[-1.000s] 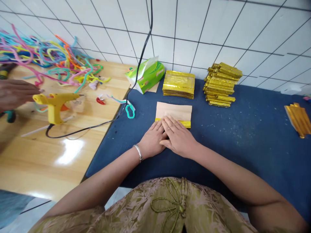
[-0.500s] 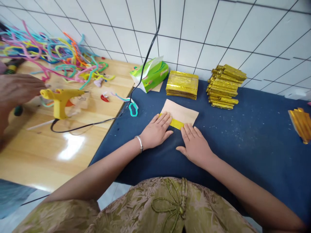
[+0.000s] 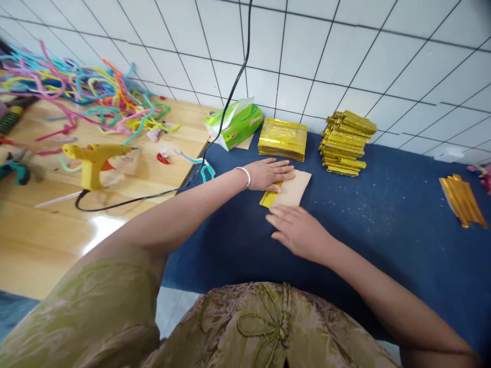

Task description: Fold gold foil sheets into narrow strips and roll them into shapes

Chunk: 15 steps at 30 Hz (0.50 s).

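A sheet of paper [image 3: 298, 185] lies pale side up on the blue table cover, with a gold strip folded over along its left edge. Across its far left part rests my left hand [image 3: 268, 175], flat, fingers stretched out to the right, a silver bangle on the wrist. At the sheet's near edge is my right hand [image 3: 301, 230], its fingers extended and the tips at the paper. Behind the sheet sits a stack of gold paper sheets [image 3: 283, 139]. To its right stands a pile of folded gold strips [image 3: 345, 143].
A green tissue pack [image 3: 241, 125] stands by the tiled wall. On the wooden table at left are a yellow glue gun [image 3: 92, 161], its black cord crossing to the blue cover, and tangled colourful pipe cleaners [image 3: 88, 92]. Orange-gold folded paper [image 3: 462, 200] lies at far right.
The sheet has been turned, so its gold fold now runs along the left instead of the near edge. My left hand moved up and right across it. Another person's hand left the view at left.
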Available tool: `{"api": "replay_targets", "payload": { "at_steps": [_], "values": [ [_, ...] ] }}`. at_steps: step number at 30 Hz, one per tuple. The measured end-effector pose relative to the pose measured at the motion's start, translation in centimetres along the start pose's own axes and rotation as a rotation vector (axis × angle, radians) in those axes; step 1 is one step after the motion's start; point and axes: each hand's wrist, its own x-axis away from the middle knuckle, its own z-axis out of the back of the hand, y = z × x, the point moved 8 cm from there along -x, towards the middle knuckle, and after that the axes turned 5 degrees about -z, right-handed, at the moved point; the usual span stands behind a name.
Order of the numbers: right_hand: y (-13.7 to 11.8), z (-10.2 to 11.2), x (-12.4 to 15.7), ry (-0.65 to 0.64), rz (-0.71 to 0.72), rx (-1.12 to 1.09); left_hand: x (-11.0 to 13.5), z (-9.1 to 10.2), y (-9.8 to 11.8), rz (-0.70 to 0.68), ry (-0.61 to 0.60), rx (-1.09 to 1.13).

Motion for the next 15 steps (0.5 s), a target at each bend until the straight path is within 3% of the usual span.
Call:
{"api": "replay_targets", "payload": {
  "at_steps": [4, 7, 10, 15],
  "values": [
    [6.3, 0.7, 0.7, 0.126, -0.19, 0.176, -1.8, 2.4, 0.1, -0.076, 0.102, -0.09],
    [8.8, -0.1, 1.6, 0.106, -0.245, 0.234, -1.7, 3.5, 1.1, -0.03, 0.17, -0.137],
    [8.6, -0.7, 2.2, 0.085, -0.251, 0.222, -0.7, 3.1, 2.3, 0.032, 0.158, -0.132],
    [5.2, -0.8, 1.9, 0.06, -0.147, 0.082, 1.3, 2.3, 3.1, 0.044, 0.174, -0.087]
  ]
}}
